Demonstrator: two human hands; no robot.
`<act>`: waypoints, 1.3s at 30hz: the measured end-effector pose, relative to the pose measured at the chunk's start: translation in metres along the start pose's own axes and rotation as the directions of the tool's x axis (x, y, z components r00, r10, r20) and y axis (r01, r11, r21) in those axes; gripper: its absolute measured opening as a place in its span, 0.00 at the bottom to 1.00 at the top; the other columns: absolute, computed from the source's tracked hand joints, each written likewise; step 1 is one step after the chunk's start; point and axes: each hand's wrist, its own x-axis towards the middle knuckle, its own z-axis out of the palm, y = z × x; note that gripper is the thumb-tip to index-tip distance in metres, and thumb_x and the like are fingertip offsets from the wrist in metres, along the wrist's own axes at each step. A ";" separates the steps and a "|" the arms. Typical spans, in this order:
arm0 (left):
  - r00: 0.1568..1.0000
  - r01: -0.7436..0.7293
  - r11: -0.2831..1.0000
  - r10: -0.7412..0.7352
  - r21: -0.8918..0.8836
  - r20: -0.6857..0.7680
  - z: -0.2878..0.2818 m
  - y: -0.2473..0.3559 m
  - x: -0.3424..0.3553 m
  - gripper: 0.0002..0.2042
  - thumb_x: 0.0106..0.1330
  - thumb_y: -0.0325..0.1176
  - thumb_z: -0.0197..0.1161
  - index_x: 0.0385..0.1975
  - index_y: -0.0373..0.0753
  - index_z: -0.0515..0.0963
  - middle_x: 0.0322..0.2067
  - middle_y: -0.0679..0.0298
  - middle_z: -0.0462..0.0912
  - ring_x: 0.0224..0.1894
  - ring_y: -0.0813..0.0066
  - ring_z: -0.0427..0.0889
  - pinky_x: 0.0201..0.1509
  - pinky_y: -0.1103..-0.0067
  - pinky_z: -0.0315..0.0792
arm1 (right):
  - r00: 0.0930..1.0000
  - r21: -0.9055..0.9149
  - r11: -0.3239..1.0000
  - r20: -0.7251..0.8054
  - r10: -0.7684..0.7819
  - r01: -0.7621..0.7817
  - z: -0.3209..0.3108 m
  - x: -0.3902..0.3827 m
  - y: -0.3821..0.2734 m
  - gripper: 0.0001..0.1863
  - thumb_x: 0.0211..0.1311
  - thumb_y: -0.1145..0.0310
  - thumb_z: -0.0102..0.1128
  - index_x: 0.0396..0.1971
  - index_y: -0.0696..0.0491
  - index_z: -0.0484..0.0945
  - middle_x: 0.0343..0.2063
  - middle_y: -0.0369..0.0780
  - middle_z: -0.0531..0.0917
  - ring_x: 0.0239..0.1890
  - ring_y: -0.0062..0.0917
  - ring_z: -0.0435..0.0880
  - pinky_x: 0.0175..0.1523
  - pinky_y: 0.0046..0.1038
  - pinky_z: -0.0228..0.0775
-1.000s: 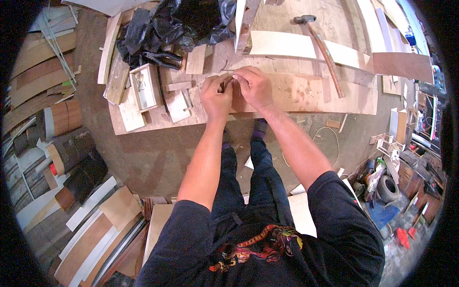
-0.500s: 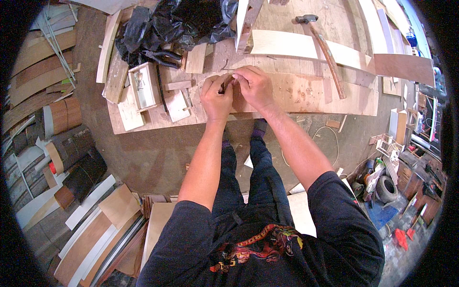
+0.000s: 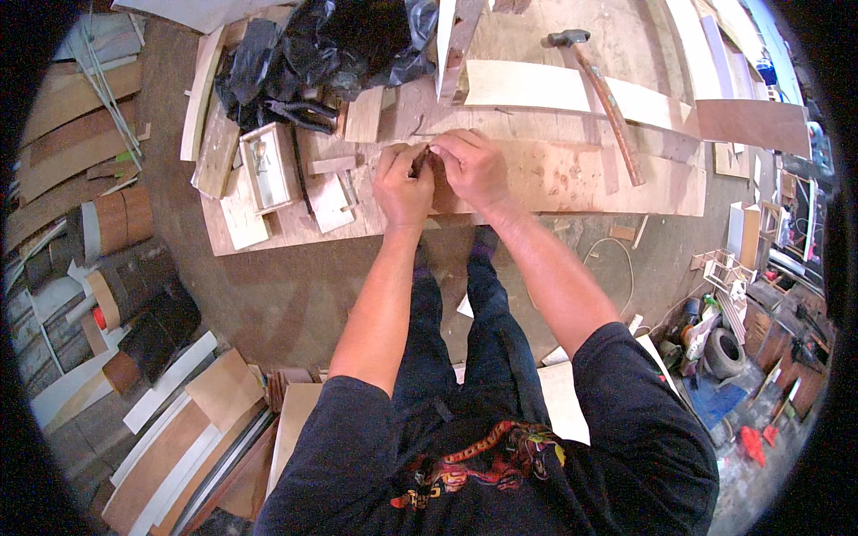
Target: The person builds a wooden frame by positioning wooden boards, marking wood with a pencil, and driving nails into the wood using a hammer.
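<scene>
Plywood board (image 3: pixel 556 171) | hands (image 3: pixel 404 189) (image 3: pixel 475 171) close together over it | pose nearly unchanged

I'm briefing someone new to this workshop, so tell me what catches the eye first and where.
First, the left hand and right hand, fingertips close together over the wooden bench. Beyond them, toward the left, sits a crumpled black plastic bag; to their right lies a wooden-handled hammer.

Dark-spotted tan board (image 3: pixel 556 171), reddish-brown hammer handle (image 3: pixel 611 112), pliers (image 3: pixel 304 113) apparently black
</scene>
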 end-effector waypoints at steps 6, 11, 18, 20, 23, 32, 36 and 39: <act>1.000 -0.018 0.999 0.018 0.045 -0.006 0.000 -0.005 0.000 0.09 0.51 0.20 0.69 0.32 0.40 0.87 0.33 0.61 0.82 0.32 0.62 0.83 0.36 0.72 0.76 | 1.000 0.018 1.000 -0.003 -0.013 0.013 0.001 -0.002 -0.004 0.05 0.58 0.74 0.66 0.34 0.53 0.85 0.35 0.39 0.86 0.37 0.36 0.84 0.41 0.33 0.77; 1.000 -0.004 1.000 0.004 0.008 0.000 0.003 -0.002 -0.001 0.07 0.52 0.21 0.71 0.30 0.40 0.87 0.32 0.61 0.82 0.30 0.65 0.82 0.33 0.73 0.75 | 0.999 -0.074 0.997 -0.028 0.019 -0.022 -0.029 -0.002 0.010 0.12 0.58 0.65 0.68 0.41 0.50 0.84 0.39 0.41 0.85 0.43 0.38 0.83 0.47 0.38 0.77; 1.000 0.020 0.997 -0.020 -0.073 0.008 0.002 -0.004 0.000 0.07 0.51 0.23 0.73 0.29 0.39 0.87 0.31 0.62 0.82 0.29 0.67 0.82 0.32 0.75 0.73 | 0.935 -0.849 0.391 -0.325 0.141 -0.354 -0.166 0.022 0.110 0.24 0.64 0.52 0.63 0.54 0.51 0.77 0.49 0.47 0.82 0.52 0.40 0.80 0.57 0.46 0.72; 1.000 0.009 0.998 -0.009 -0.061 -0.003 0.004 -0.008 -0.001 0.07 0.51 0.22 0.73 0.29 0.39 0.87 0.31 0.62 0.82 0.29 0.68 0.82 0.32 0.75 0.73 | 0.837 -0.822 0.346 -0.258 0.484 -0.453 -0.180 0.024 0.122 0.24 0.66 0.49 0.61 0.52 0.52 0.76 0.45 0.50 0.83 0.49 0.43 0.83 0.53 0.48 0.75; 1.000 0.011 0.998 -0.012 -0.062 -0.013 0.004 -0.010 -0.003 0.07 0.51 0.22 0.73 0.29 0.39 0.87 0.31 0.62 0.82 0.29 0.68 0.82 0.32 0.75 0.74 | 0.738 -0.772 0.387 -0.153 0.657 -0.504 -0.181 0.031 0.122 0.25 0.67 0.49 0.61 0.49 0.57 0.76 0.39 0.52 0.85 0.45 0.47 0.85 0.49 0.49 0.76; 0.996 0.084 0.995 -0.083 -0.061 0.027 -0.001 -0.001 -0.002 0.06 0.53 0.24 0.73 0.31 0.38 0.87 0.32 0.59 0.81 0.32 0.67 0.82 0.36 0.75 0.75 | 0.767 -0.153 0.755 -0.217 0.604 -0.638 -0.183 -0.004 0.069 0.19 0.65 0.64 0.64 0.48 0.59 0.70 0.37 0.54 0.83 0.41 0.49 0.85 0.47 0.45 0.74; 0.999 0.037 0.995 -0.039 -0.088 -0.024 0.002 -0.012 -0.004 0.06 0.51 0.23 0.73 0.29 0.40 0.86 0.31 0.62 0.81 0.29 0.66 0.82 0.32 0.74 0.73 | 0.722 0.179 0.711 -0.009 0.692 -0.680 -0.161 -0.060 -0.013 0.23 0.64 0.70 0.63 0.57 0.57 0.69 0.36 0.50 0.81 0.41 0.39 0.85 0.46 0.38 0.75; 0.998 -0.032 0.999 0.030 -0.036 -0.051 0.003 -0.006 -0.002 0.07 0.51 0.23 0.73 0.29 0.40 0.86 0.31 0.63 0.80 0.29 0.65 0.82 0.32 0.74 0.73 | 0.832 0.036 0.832 0.058 0.552 -0.554 -0.139 -0.096 -0.043 0.27 0.67 0.69 0.62 0.64 0.57 0.68 0.40 0.50 0.84 0.44 0.35 0.86 0.49 0.35 0.76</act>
